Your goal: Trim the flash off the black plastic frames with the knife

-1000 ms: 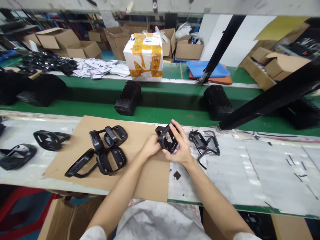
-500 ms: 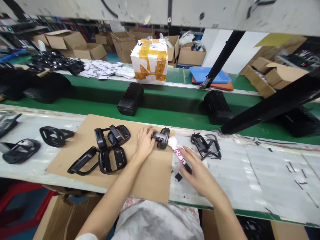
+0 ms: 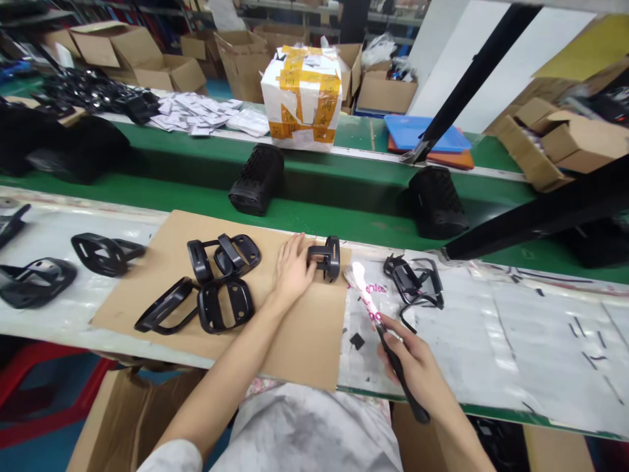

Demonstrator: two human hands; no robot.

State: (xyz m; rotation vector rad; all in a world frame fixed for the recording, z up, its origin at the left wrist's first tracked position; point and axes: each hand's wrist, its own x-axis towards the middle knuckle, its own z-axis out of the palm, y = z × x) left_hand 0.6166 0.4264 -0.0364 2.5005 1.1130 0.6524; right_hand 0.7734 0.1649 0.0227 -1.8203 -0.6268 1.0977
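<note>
My left hand (image 3: 292,272) rests on the brown cardboard sheet (image 3: 304,341) with its fingers on a small black plastic frame part (image 3: 327,257), holding it down. My right hand (image 3: 415,367) is closed round the black handle of a thin tool (image 3: 381,328) whose white wrapped tip with pink print points toward that part. Three similar black frame parts (image 3: 216,285) lie on the cardboard left of my left hand. A tangle of black plastic trimmings (image 3: 415,285) lies just right of the tool's tip.
Two more black parts (image 3: 105,252) lie on the white bench at left. Beyond it runs a green conveyor (image 3: 334,223) carrying black mesh housings (image 3: 255,180). A taped white box (image 3: 302,95), paper slips and cardboard cartons stand behind. A black bar (image 3: 535,216) crosses at right.
Both hands held the black part up a second ago. My left hand has set it on the cardboard, and my right hand has taken hold of the tool and drawn it back toward me.
</note>
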